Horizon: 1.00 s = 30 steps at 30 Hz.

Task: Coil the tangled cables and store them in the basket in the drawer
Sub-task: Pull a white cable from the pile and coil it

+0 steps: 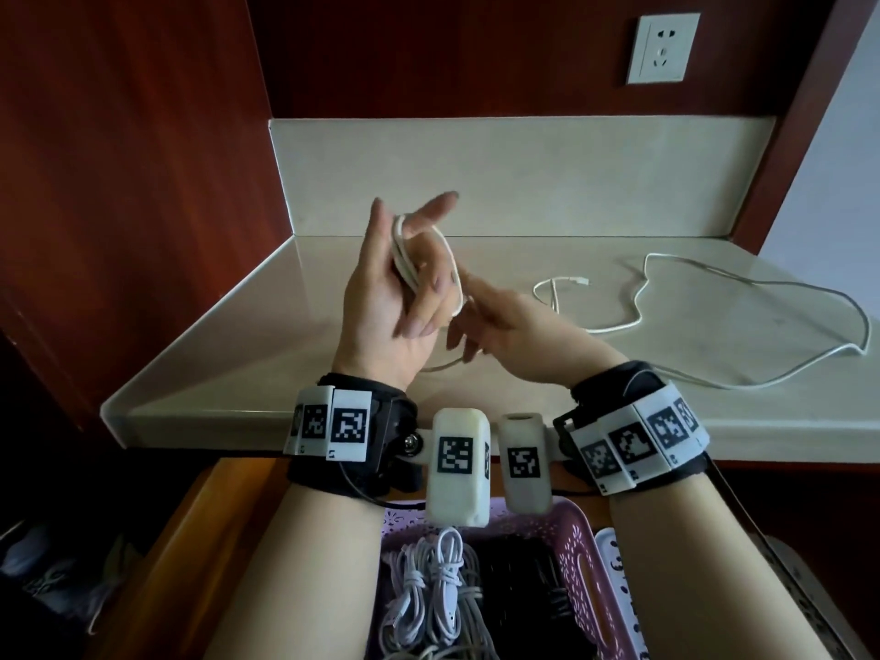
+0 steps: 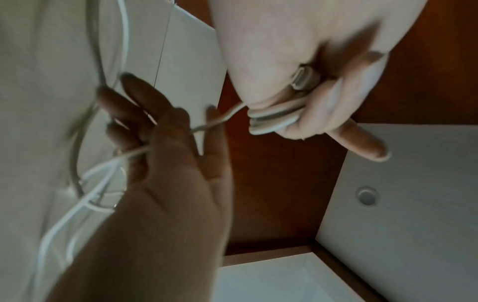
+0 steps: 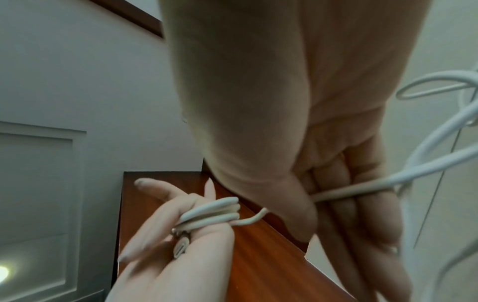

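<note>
Meanwhile, left hand [image 1: 385, 297] held white cable [image 1: 450, 269] as few loops wound over fingers, connector pinned under thumb. Right hand [image 1: 505, 335] pinched feeding strand just beside coil; slack trailed on counter [image 1: 238, 335]. Risk: loops probably slip off spread fingers if strand tugged (grip looked light). Basket [image 1: 583, 559] sat below, in drawer.

A pale stone counter [image 1: 333, 321] fills a niche, with a matching backsplash [image 1: 476, 173] behind it. Dark red wood panels [image 1: 119, 159] close the left side and back. A white wall socket [image 1: 663, 49] sits high on the back panel (right of centre). A white power strip [image 1: 619, 578] lies at the lower right edge. On the floor at lower left are shoes [image 1: 57, 578], dim and blurred.
</note>
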{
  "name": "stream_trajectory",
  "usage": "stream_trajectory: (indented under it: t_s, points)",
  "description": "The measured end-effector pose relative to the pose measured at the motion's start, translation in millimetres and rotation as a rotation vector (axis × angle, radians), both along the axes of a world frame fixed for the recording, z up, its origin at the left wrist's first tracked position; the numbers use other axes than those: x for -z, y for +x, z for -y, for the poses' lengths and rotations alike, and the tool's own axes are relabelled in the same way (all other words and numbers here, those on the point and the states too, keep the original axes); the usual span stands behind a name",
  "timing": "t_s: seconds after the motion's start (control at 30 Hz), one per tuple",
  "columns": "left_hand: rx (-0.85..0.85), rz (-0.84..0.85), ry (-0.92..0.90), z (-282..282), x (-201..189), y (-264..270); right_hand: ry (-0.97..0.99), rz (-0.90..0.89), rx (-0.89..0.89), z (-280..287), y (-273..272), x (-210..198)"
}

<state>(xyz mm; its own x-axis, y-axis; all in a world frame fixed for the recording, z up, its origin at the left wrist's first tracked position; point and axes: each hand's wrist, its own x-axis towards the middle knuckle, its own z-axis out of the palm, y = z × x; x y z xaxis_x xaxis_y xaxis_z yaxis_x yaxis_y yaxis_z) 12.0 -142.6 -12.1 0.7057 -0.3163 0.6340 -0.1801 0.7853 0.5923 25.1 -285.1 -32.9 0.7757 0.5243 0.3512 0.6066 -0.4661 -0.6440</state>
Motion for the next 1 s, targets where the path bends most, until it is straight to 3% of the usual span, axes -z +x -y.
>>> stream_trajectory:
  t_s: [0.07, 0.2, 0.37, 0.47, 0.57, 0.63, 0.7, 0.77, 0.87, 1.0]
  points:
    - [-0.153, -0.033, -0.073, 0, -2, -1, -0.018, -0.048, 0.009, -4, 0, 2]
    - [-0.441, -0.119, -0.106, -1, -7, -3, -0.263, -0.102, 0.111, 3, 3, 3]
    - [-0.619, -0.079, -0.053, -12, -13, -5, -0.354, -0.035, 0.262, 26, 7, -1]
    - [-0.727, -0.090, -0.093, -14, -13, -2, -0.291, -0.035, 0.339, 37, 10, -3]
    - [-0.917, -0.206, -0.049, -15, -5, 8, -0.042, -0.031, 0.333, 38, 3, -8]
    - [-1.081, -0.260, 0.136, -14, 2, 14, 0.125, 0.009, 0.336, 38, -4, -14]
    - [-1.135, -0.248, 0.260, -11, 6, 19, 0.189, 0.003, 0.319, 37, -12, -20]
    - [-1.099, -0.176, 0.323, -6, 8, 19, 0.171, -0.024, 0.284, 37, -18, -24]
    - [-1.046, 0.044, 0.649, 4, 11, 16, 0.171, -0.003, 0.221, 38, -22, -28]
    - [-0.979, 0.241, 1.145, 11, 19, 14, 0.052, 0.192, 0.209, 43, -18, -29]
